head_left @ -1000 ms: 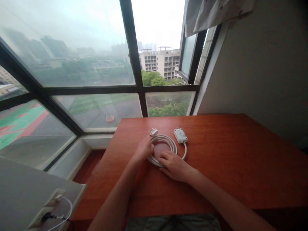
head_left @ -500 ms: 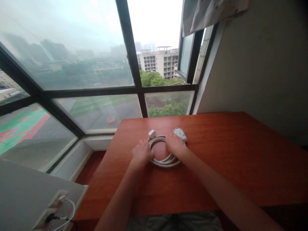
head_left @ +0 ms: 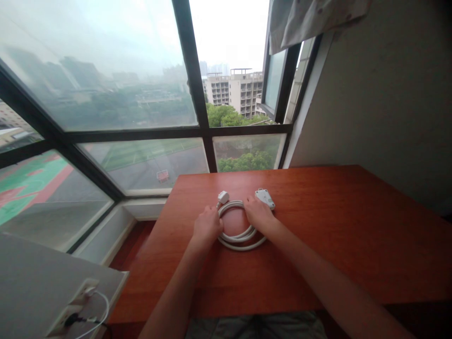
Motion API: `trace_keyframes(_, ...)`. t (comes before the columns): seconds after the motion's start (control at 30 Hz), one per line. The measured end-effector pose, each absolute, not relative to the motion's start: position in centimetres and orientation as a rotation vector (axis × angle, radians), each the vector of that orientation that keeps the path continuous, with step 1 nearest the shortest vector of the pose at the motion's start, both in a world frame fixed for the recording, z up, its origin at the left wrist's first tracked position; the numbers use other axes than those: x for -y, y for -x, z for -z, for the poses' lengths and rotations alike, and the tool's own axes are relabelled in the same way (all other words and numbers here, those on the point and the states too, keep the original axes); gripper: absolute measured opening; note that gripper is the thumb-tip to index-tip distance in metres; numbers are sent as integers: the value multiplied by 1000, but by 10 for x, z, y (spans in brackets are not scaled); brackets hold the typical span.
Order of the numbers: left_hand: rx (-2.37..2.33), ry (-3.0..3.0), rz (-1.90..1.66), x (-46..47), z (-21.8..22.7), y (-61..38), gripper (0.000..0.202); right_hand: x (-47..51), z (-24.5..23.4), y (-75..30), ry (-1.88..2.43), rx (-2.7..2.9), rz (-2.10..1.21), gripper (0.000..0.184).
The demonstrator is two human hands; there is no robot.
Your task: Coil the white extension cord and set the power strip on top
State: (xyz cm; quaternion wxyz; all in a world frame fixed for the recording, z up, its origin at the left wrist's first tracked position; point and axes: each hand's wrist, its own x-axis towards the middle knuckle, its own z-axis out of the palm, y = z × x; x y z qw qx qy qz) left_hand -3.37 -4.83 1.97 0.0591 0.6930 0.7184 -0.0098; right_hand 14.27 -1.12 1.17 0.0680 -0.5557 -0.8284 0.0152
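Observation:
A coiled white power cord (head_left: 240, 238) lies on the reddish-brown table (head_left: 318, 245). Its plug (head_left: 223, 197) sits at the coil's far left. A white power strip (head_left: 264, 198), seen only in part, lies at the far right of the coil. My left hand (head_left: 209, 225) is closed around the left side of the loops, its thumb on the inner edge. On the right side, my right hand (head_left: 259, 213) grips the loops with bent fingers, close beside the power strip. Parts of the cord are hidden under both hands.
Windows with dark frames (head_left: 141, 136) stand behind and left of the table. A grey wall (head_left: 381, 103) borders the right. At lower left, wall sockets (head_left: 67, 320) hold a white cable and a black plug. A curtain (head_left: 310, 21) hangs above.
One loop at the near side of the coil has slipped toward me, apart from the other loops. Both hands stay nearly in place on the cord.

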Motion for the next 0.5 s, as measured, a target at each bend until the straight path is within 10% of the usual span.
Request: trace_keyframes(0.5, -2185, -2110, -21, 48, -15, 33, 24, -12, 22, -194, 1821, 2066, -223, 45)
